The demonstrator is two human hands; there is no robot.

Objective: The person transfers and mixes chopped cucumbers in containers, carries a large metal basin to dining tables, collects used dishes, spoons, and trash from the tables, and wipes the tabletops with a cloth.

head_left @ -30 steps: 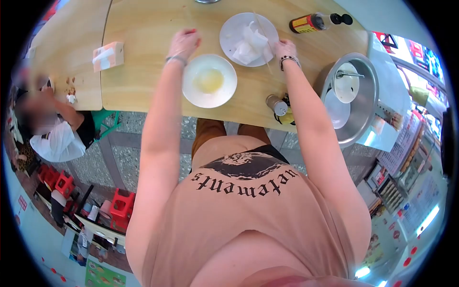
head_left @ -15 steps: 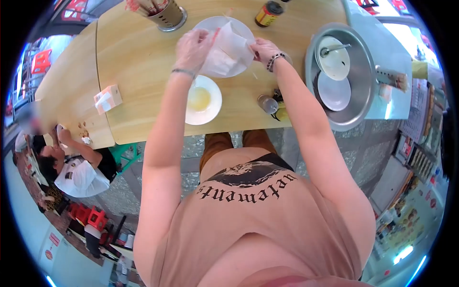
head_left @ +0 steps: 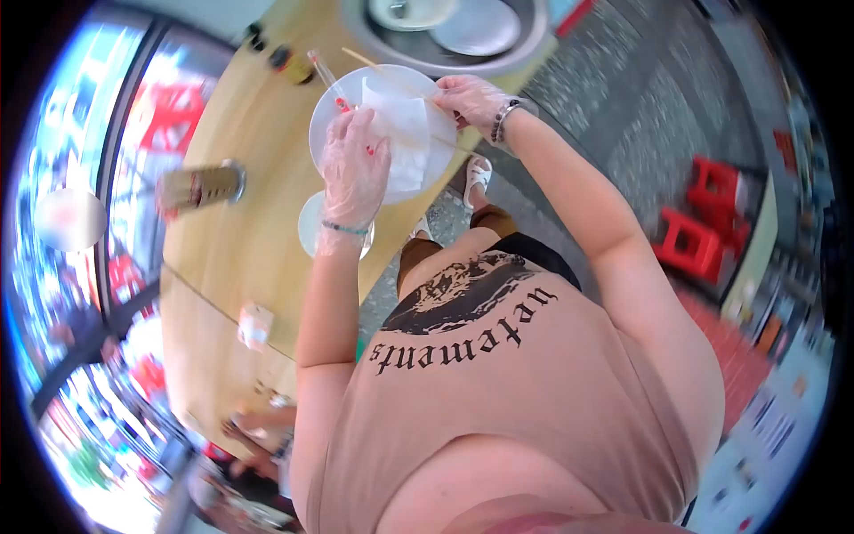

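Observation:
A large white plate (head_left: 322, 133) is between my hands near the table edge, with crumpled white tissues (head_left: 396, 120) on it. My left hand (head_left: 354, 160), in a clear plastic glove, is closed at the plate's left side. A clear wrapper with red marks (head_left: 327, 76) sticks out beyond its fingertips. My right hand (head_left: 478, 105), also gloved, is closed at the right rim, its fingertips partly hidden. A thin wooden chopstick (head_left: 378, 67) runs across the plate toward it. Partly under my left hand is a smaller white dish (head_left: 310, 222).
A steel basin (head_left: 541, 40) holding white dishes (head_left: 480, 27) stands beyond the plate. On the table are a chopstick holder (head_left: 209, 184), a sauce bottle (head_left: 289, 64) and a tissue pack (head_left: 255, 325). Another person's hand (head_left: 240, 432) is at the lower left. Red stools (head_left: 689, 245) stand at right.
My view has turned, and the basin now appears above the plate instead of at the right. The plate and both hands are closer to the basin and the table edge.

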